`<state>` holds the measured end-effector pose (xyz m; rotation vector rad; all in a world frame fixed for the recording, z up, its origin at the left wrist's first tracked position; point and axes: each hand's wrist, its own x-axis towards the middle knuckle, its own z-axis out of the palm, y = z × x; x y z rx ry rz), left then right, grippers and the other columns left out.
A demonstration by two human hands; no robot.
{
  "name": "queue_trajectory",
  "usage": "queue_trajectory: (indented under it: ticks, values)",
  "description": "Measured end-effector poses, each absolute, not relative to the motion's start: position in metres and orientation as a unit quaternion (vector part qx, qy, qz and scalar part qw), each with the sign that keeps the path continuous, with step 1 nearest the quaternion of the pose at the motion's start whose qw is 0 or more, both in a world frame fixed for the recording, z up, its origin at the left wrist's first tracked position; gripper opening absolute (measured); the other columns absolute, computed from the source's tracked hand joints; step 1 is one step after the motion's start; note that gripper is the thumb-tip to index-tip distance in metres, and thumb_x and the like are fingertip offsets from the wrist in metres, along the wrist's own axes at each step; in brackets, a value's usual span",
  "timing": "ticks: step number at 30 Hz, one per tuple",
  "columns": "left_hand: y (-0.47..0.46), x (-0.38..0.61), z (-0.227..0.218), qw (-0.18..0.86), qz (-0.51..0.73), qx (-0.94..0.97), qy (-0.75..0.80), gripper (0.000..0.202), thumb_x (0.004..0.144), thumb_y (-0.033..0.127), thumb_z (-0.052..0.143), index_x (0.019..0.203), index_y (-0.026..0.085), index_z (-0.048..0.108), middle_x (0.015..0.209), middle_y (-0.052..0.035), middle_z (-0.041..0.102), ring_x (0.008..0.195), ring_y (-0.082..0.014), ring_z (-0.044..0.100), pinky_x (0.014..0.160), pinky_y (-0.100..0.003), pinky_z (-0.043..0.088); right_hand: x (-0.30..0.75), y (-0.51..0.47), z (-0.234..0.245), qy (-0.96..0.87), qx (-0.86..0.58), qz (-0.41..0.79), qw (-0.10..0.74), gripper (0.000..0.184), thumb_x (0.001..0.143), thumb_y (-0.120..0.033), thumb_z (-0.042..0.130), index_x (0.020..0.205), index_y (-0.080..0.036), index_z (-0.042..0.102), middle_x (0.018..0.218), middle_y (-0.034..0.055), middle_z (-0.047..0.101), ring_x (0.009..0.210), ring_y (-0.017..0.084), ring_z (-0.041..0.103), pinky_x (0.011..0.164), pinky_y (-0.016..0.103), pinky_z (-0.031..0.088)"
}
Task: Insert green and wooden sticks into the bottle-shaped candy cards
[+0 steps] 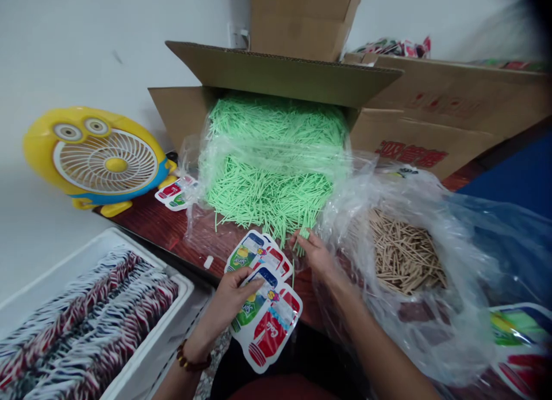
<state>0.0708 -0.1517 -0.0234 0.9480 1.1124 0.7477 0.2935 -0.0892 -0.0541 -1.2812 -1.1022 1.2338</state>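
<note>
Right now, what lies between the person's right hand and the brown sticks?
Crumpled clear plastic lies between the right hand, which holds a few green sticks, and the brown sticks; the head view shows it.

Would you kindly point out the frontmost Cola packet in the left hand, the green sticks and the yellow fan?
Frontmost Cola packet (pixel 271 326): head view, red Cola print.
Green sticks (pixel 269 194): head view, front of heap.
Yellow fan (pixel 116 165): head view, central hub.

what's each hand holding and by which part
The left hand holds a packet by its upper left edge, thumb on top. The right hand pinches some green sticks; exactly where along them cannot be told.
</note>
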Motion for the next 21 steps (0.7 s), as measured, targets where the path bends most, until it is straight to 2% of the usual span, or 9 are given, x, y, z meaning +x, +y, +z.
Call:
queue_trajectory:
  ticks: [5,9,12,14,18,21]
  values:
    - [-0.15,0.072,-0.026,0.679,0.336,0.412,0.507,0.027,0.072,0.038,0.074,0.074,0.015,0.061,0.065,0.0009,0.066,0.056,-0.0118,0.057,0.053,-0.021,0.045,0.292,-0.099,-0.062,-0.463,-0.516,0.488,0.53,0.023,0.079,-0.044,0.059,0.079,-0.021,0.058,0.075,-0.0016,0.061,0.072,0.015,0.055,0.074,0.028,0.043]
    - [-0.149,0.075,-0.023,0.681,0.332,0.401,0.515,0.028,0.072,0.038,0.075,0.071,0.014,0.061,0.061,0.0007,0.066,0.051,-0.0106,0.057,0.049,-0.019,0.043,0.291,-0.103,-0.046,-0.372,-0.483,0.534,0.586,0.027,0.073,-0.045,0.066,0.081,-0.02,0.057,0.07,-0.0025,0.058,0.065,0.014,0.053,0.066,0.027,0.044]
    - [-0.146,0.079,-0.017,0.694,0.338,0.379,0.51,0.028,0.069,0.036,0.078,0.068,0.014,0.061,0.058,0.0007,0.065,0.047,-0.01,0.056,0.046,-0.019,0.042,0.289,-0.112,-0.024,-0.379,-0.442,0.634,0.51,0.029,0.074,-0.045,0.066,0.084,-0.02,0.056,0.075,-0.0004,0.06,0.062,0.014,0.054,0.059,0.027,0.044]
    - [-0.143,0.083,-0.014,0.706,0.344,0.37,0.497,0.028,0.068,0.035,0.079,0.068,0.013,0.062,0.058,0.0003,0.066,0.046,-0.0101,0.056,0.046,-0.019,0.043,0.288,-0.12,-0.012,-0.456,-0.446,0.635,0.436,0.024,0.081,-0.043,0.061,0.086,-0.02,0.057,0.079,0.0012,0.062,0.065,0.015,0.056,0.06,0.028,0.044]
    - [-0.139,0.088,-0.012,0.706,0.336,0.388,0.488,0.027,0.067,0.037,0.078,0.073,0.013,0.067,0.065,-0.0027,0.069,0.054,-0.0148,0.062,0.052,-0.023,0.047,0.282,-0.131,0.0,-0.662,-0.459,0.482,0.345,0.012,0.089,-0.029,0.051,0.082,-0.02,0.055,0.081,0.0016,0.061,0.073,0.016,0.055,0.067,0.028,0.042]
    - [-0.139,0.088,-0.013,0.674,0.332,0.429,0.501,0.027,0.067,0.038,0.076,0.072,0.013,0.068,0.062,-0.0013,0.067,0.055,-0.0152,0.06,0.051,-0.022,0.045,0.277,-0.132,0.002,-0.743,-0.449,0.394,0.302,0.014,0.091,-0.022,0.046,0.077,-0.021,0.047,0.077,0.0014,0.058,0.07,0.015,0.052,0.065,0.028,0.038]
